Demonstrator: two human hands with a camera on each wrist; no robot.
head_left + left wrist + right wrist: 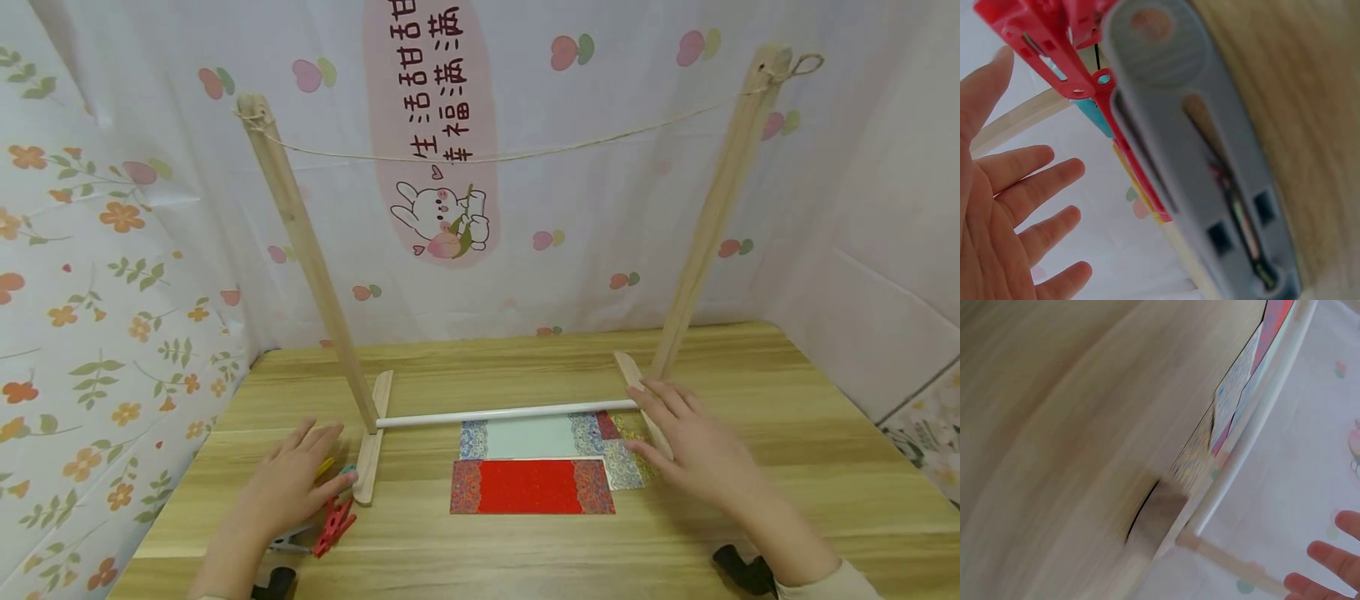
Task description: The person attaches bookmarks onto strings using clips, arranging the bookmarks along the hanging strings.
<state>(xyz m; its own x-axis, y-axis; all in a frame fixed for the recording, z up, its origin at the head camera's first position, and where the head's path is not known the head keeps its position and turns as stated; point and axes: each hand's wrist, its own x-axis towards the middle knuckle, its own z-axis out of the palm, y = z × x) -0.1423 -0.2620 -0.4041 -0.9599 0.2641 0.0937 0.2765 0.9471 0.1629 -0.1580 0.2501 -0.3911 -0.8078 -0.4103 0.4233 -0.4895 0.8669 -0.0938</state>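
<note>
My left hand (296, 479) hovers with spread fingers over a small group of clothespins at the left foot of a wooden stand. Among these are a red clothespin (333, 527) and a grey clothespin (1166, 106), with teal and yellow ones partly hidden. In the left wrist view the fingers hold nothing. My right hand (693, 446), fingers extended, is over the stand's right foot (628, 367). Between the feet lie patterned paper strips: a red strip (531, 486) in front, a pale blue strip (528, 435) behind it, and others partly covered at the right.
Two wooden posts (315, 258) rise from the feet, joined low by a white rod (506, 413). A thin string (480, 159) sags between their tops. Black elbow-shaped pieces (742, 570) lie near the front edge. Printed cloth (525, 317) hangs behind the table.
</note>
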